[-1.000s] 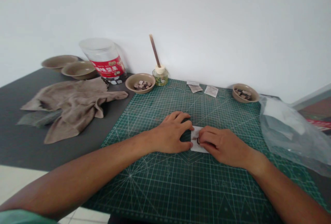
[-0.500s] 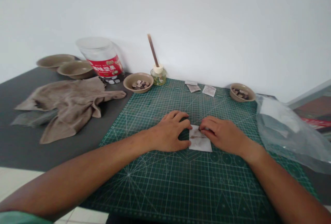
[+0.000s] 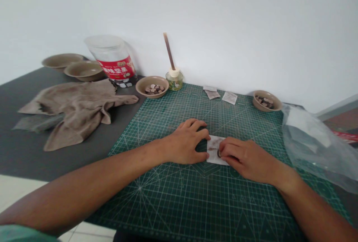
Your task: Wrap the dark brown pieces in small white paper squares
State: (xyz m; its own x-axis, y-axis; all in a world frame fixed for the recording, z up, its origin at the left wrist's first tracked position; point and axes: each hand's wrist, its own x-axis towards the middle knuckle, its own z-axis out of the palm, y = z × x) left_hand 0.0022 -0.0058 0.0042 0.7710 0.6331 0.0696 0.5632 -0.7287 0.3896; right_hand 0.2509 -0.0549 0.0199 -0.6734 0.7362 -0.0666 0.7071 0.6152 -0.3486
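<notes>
A small white sheet of paper (image 3: 212, 154) with brown smears lies flat on the green cutting mat (image 3: 173, 197). My left hand (image 3: 187, 141) rests on the mat at the sheet's left side, thumb and fingers spread, tips on its left edge. My right hand (image 3: 243, 156) pinches a small wood slice (image 3: 219, 153) with a dark rim and presses it to the sheet. The fingers cover most of the slice and the sheet's right part.
Two bowls, left (image 3: 152, 87) and right (image 3: 267, 101), hold small wood slices. Smeared paper squares (image 3: 229, 97) lie at the back. Around them are a reed diffuser (image 3: 174, 79), a plastic jar (image 3: 114, 63), a brown cloth (image 3: 78, 111), nested-looking bowls (image 3: 84, 71) and a clear plastic bag (image 3: 313, 145).
My right hand has slid towards me over the sheet, from its upper part to lower down, with the wood slice. My left hand holds its place. The view has shifted slightly.
</notes>
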